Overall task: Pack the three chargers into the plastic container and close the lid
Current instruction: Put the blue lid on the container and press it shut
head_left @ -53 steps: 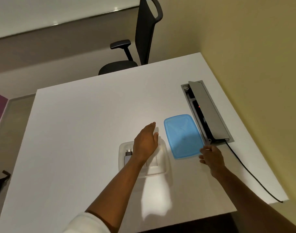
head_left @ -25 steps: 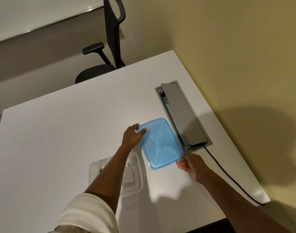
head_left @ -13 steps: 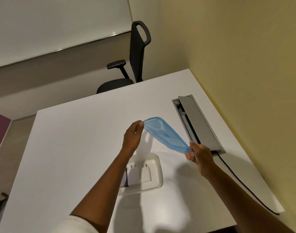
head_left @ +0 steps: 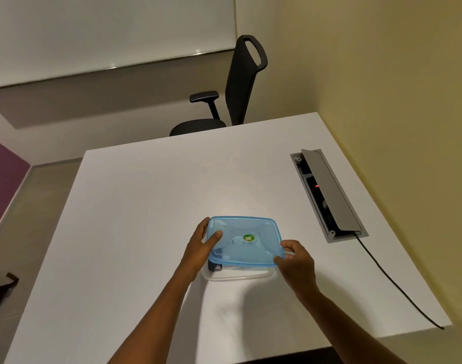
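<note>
I stand at a white table (head_left: 145, 206) that is pushed against a yellow wall, and a black office chair (head_left: 235, 90) waits at its far edge. On the right part of the table a grey cable box (head_left: 329, 195) is sunk in the surface with its flap raised, a small red light shows inside, and a black cable (head_left: 398, 285) runs from it to the near edge. Near me on the table is the clear plastic container (head_left: 235, 275), and I hold the blue lid (head_left: 244, 241) over it, tilted so that its near side is higher and the container rim shows under it. My left hand (head_left: 201, 246) grips the left edge of the lid, thumb on top and fingers around the side. My right hand (head_left: 298, 261) pinches the near right corner between thumb and fingers. A round green sticker (head_left: 248, 238) sits in the middle of the lid. Through the container wall I see one dark charger (head_left: 215, 266) at the left end; the rest inside is pale and blurred, maybe white chargers, but I cannot tell their number.
</note>
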